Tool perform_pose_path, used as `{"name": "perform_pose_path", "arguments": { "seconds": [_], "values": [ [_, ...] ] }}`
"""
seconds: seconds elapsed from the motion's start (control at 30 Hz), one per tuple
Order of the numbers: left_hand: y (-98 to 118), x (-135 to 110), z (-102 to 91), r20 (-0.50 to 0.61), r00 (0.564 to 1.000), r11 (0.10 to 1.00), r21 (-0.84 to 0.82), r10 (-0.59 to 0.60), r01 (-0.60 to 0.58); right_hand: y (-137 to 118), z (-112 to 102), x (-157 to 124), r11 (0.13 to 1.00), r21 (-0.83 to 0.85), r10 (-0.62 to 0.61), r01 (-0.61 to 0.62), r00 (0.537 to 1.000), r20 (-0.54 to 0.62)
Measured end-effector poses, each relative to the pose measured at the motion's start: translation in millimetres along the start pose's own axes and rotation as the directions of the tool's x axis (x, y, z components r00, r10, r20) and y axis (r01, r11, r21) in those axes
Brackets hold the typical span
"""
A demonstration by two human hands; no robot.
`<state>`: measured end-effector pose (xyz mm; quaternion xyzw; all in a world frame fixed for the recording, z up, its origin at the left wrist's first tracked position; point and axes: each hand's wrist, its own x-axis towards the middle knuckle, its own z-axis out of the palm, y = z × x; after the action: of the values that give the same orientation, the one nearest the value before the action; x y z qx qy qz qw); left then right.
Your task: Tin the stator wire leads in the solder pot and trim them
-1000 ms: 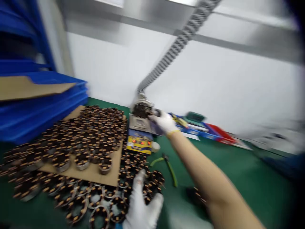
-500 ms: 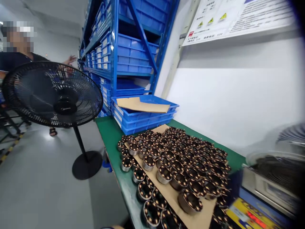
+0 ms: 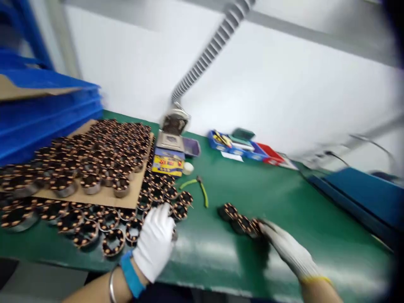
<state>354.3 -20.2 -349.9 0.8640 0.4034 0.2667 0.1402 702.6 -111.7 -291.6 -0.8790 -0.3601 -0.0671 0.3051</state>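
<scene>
Hands (image 3: 156, 242) (image 3: 288, 248) (two) moved, three rings (image 3: 242, 224) near right

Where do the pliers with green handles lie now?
In the head view, the pliers lie near the middle on the green table, above-right of the nearest rings.

Beyond the short row of rings (image 3: 243, 223), the surface (image 3: 280, 195) leaves passage between green-handled pliers (image 3: 205, 196) and blue panel (image 3: 366, 193); at left, massed rings (image 3: 90, 162) block it.
</scene>
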Motion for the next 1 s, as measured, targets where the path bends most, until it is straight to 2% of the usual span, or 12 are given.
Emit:
{"name": "perform_pose_path", "arguments": {
  "seconds": [0.07, 0.13, 0.2, 0.3, 0.37, 0.43, 0.53, 0.63, 0.7, 0.8, 0.87, 1.0],
  "values": [
    [-6.8, 1.5, -1.8, -0.025, 0.996, 0.995, 0.066, 0.082, -0.080, 10.8, 1.4, -9.9, 0.994, -0.035, 0.104, -0.105, 0.994, -0.015],
    [-9.9, 2.6, -2.1, 0.003, 0.988, 0.983, 0.092, 0.157, -0.156, -1.9, 6.6, -26.2, 0.992, 0.111, 0.073, -0.059, 0.989, -0.127],
    [-9.4, 3.6, -2.8, 0.052, 0.972, 0.963, 0.128, 0.230, -0.235, -32.5, 11.9, -47.9, 0.944, 0.305, -0.158, 0.125, 0.984, 0.086],
    [-4.3, 6.4, -6.3, 0.027, 0.955, 0.942, 0.158, 0.295, -0.296, -87.2, 22.9, -83.5, 0.891, 0.434, -0.364, 0.134, 0.781, 0.507],
    [0.3, 10.1, -10.4, -0.044, 0.959, 0.953, 0.134, 0.281, -0.273, -116.3, 36.2, -103.5, 0.817, 0.574, -0.423, -0.063, 0.611, 0.669],
    [4.6, 15.7, -16.3, -0.111, 0.959, 0.961, 0.130, 0.260, -0.246, -136.6, 52.5, -115.8, 0.656, 0.691, -0.490, -0.305, 0.524, 0.696],
    [9.9, 25.5, -27.7, -0.258, 0.935, 0.969, 0.014, 0.242, -0.247, -154.1, 68.0, -115.3, 0.450, 0.768, -0.532, -0.456, 0.553, 0.641],
    [15.6, 31.7, -36.3, -0.384, 0.921, 0.930, -0.312, 0.062, -0.193, -159.7, 62.5, -99.8, 0.438, 0.796, -0.579, -0.417, 0.547, 0.605],
    [19.5, 32.9, -36.8, -0.276, 0.960, 0.883, -0.459, -0.038, -0.097, -158.8, 51.7, -89.5, 0.498, 0.825, -0.603, -0.269, 0.576, 0.552],
    [22.6, 33.3, -31.4, -0.036, 0.997, 0.825, -0.564, -0.065, 0.033, -156.0, 37.4, -83.3, 0.602, 0.795, -0.609, 0.072, 0.685, 0.399],
    [22.1, 34.1, -27.4, -0.022, 0.998, 0.812, -0.583, -0.051, 0.029, -155.5, 32.0, -85.7, 0.619, 0.740, -0.632, 0.263, 0.727, 0.270],
    [18.8, 38.7, -26.2, -0.104, 0.994, 0.865, -0.497, 0.023, -0.072, -156.8, 27.8, -93.0, 0.584, 0.633, -0.683, 0.508, 0.729, 0.044]
  ]
}}
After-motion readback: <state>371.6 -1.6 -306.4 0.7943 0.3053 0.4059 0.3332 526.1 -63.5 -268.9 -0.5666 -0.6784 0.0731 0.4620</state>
